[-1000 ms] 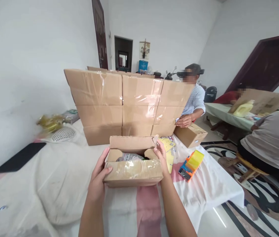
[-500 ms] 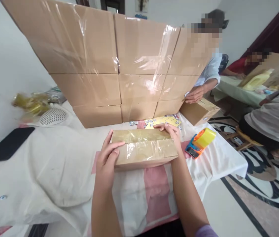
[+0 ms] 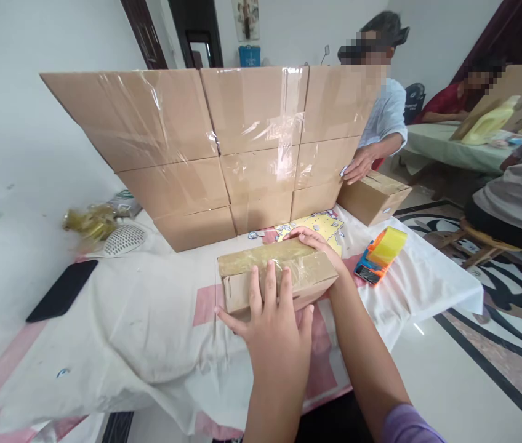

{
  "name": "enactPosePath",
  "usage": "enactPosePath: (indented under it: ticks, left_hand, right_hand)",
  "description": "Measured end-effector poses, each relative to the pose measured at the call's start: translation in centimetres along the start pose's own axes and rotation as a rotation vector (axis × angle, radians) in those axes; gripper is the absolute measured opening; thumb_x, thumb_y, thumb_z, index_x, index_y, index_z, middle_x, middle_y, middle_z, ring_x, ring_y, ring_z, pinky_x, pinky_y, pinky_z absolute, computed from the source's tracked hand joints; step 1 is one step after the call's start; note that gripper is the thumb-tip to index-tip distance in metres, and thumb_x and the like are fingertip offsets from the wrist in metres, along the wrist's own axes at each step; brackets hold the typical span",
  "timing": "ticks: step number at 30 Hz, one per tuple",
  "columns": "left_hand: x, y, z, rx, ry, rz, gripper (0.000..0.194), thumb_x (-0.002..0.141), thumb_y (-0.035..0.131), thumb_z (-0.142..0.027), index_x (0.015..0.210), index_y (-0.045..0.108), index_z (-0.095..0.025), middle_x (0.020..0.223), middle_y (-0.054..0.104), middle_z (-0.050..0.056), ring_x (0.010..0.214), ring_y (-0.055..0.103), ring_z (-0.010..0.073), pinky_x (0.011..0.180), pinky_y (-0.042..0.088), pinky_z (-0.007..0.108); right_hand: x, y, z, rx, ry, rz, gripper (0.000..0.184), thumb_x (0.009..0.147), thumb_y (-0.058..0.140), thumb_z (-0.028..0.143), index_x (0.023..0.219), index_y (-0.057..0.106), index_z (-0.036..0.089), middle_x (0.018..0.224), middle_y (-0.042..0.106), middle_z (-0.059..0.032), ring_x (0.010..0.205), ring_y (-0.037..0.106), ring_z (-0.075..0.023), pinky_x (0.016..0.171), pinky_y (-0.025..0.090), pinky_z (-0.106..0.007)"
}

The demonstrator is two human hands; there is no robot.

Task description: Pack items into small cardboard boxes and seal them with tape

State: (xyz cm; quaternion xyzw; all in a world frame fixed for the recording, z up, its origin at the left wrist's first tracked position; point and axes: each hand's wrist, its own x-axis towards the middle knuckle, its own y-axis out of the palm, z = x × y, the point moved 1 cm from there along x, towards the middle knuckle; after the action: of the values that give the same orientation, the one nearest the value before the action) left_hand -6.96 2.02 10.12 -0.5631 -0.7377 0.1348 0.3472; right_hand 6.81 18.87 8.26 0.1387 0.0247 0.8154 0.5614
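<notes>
Nine stacked boxes (image 3: 256,111) backed one carton (image 3: 237,289); the left hand (image 3: 279,332) touched it, fingers wide; the right hand (image 3: 323,246) curved behind, grip unclear.

left hand (image 3: 277,329) is splayed wide, back facing up, thumb (image 3: 306,320) kicked out to the right; right hand (image 3: 324,248) is farther forward, fingers (image 3: 305,233) bent leftward; left forearm (image 3: 271,406) pretty much straight, right forearm (image 3: 365,344) angles inward
</notes>
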Motion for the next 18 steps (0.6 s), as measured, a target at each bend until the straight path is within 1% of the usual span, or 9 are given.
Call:
enactPosePath:
  ticks: [3, 5, 7, 10, 12, 14, 16, 18]
  left_hand:
    - [0.1, -0.3, -0.2, 0.0, -0.008, -0.012, 0.053, 0.09, 0.066, -0.027, 0.141, 0.057, -0.031, 0.159, 0.044, 0.018, 0.151, 0.025, 0.0487, 0.105, -0.022, 0.08]
    - [0.5, -0.6, -0.3, 0.029, -0.006, -0.009, 0.045, 0.09, 0.064, -0.026, 0.135, 0.061, -0.028, 0.158, 0.045, 0.02, 0.151, 0.026, 0.0491, 0.103, -0.022, 0.082]
    - [1.0, -0.8, -0.5, 0.073, -0.008, 0.015, 0.038, 0.09, 0.063, -0.024, 0.128, 0.064, -0.026, 0.157, 0.046, 0.021, 0.151, 0.026, 0.0496, 0.101, -0.02, 0.085]
    - [1.7, -0.8, -0.9, 0.113, -0.011, 0.031, 0.032, 0.088, 0.066, -0.024, 0.121, 0.068, -0.023, 0.155, 0.049, 0.022, 0.15, 0.026, 0.0502, 0.103, -0.012, 0.087]
    - [1.8, -0.6, -0.9, 0.122, -0.001, 0.02, 0.035, 0.088, 0.066, -0.027, 0.123, 0.068, -0.024, 0.154, 0.049, 0.023, 0.149, 0.028, 0.0502, 0.104, -0.01, 0.087]
    - [1.7, -0.4, -0.8, 0.169, 0.016, 0.002, 0.043, 0.088, 0.067, -0.032, 0.131, 0.066, -0.025, 0.155, 0.048, 0.023, 0.147, 0.031, 0.0511, 0.103, -0.018, 0.085]
    - [1.4, -0.3, -0.5, 0.261, 0.041, -0.018, 0.053, 0.088, 0.069, -0.038, 0.139, 0.062, -0.026, 0.156, 0.046, 0.024, 0.145, 0.034, 0.0526, 0.1, -0.028, 0.081]
    - [1.0, -0.1, -0.2, 0.344, 0.065, -0.023, 0.059, 0.088, 0.069, -0.044, 0.144, 0.058, -0.028, 0.158, 0.043, 0.023, 0.145, 0.034, 0.0532, 0.099, -0.032, 0.078]
  right_hand:
    - [-0.1, 0.2, 0.2, -0.007, -0.012, 0.025, 0.021, 0.086, 0.069, 0.041, 0.098, 0.074, 0.024, 0.105, 0.074, -0.0026, 0.099, 0.067, -0.0233, 0.093, 0.05, -0.036]
    - [-0.2, 0.3, 0.4, -0.034, -0.028, 0.039, 0.023, 0.088, 0.067, 0.043, 0.099, 0.074, 0.024, 0.107, 0.073, -0.0034, 0.102, 0.066, -0.024, 0.095, 0.048, -0.037]
    - [-0.3, 0.3, 0.6, -0.064, -0.052, 0.027, 0.024, 0.089, 0.066, 0.044, 0.098, 0.074, 0.023, 0.108, 0.073, -0.0038, 0.105, 0.065, -0.0243, 0.098, 0.047, -0.037]
    - [-0.3, 0.4, 0.9, -0.07, -0.08, 0.006, 0.023, 0.089, 0.067, 0.044, 0.096, 0.075, 0.023, 0.106, 0.073, -0.0033, 0.106, 0.064, -0.0238, 0.101, 0.045, -0.036]
    - [-0.4, 0.5, 1.1, -0.053, -0.091, 0.018, 0.023, 0.088, 0.067, 0.043, 0.094, 0.075, 0.023, 0.104, 0.073, -0.0035, 0.105, 0.064, -0.0236, 0.102, 0.045, -0.036]
    - [-0.4, 0.7, 1.1, -0.008, -0.077, 0.002, 0.022, 0.086, 0.07, 0.043, 0.092, 0.076, 0.022, 0.102, 0.073, -0.0035, 0.103, 0.065, -0.023, 0.1, 0.046, -0.035]
    - [-0.5, 1.0, 0.8, 0.041, -0.049, -0.056, 0.022, 0.083, 0.071, 0.042, 0.09, 0.075, 0.022, 0.1, 0.073, -0.0034, 0.098, 0.066, -0.0223, 0.096, 0.048, -0.034]
    - [-0.5, 1.0, 0.3, 0.064, -0.027, -0.136, 0.023, 0.081, 0.072, 0.043, 0.088, 0.074, 0.022, 0.098, 0.073, -0.0029, 0.095, 0.066, -0.022, 0.092, 0.05, -0.034]
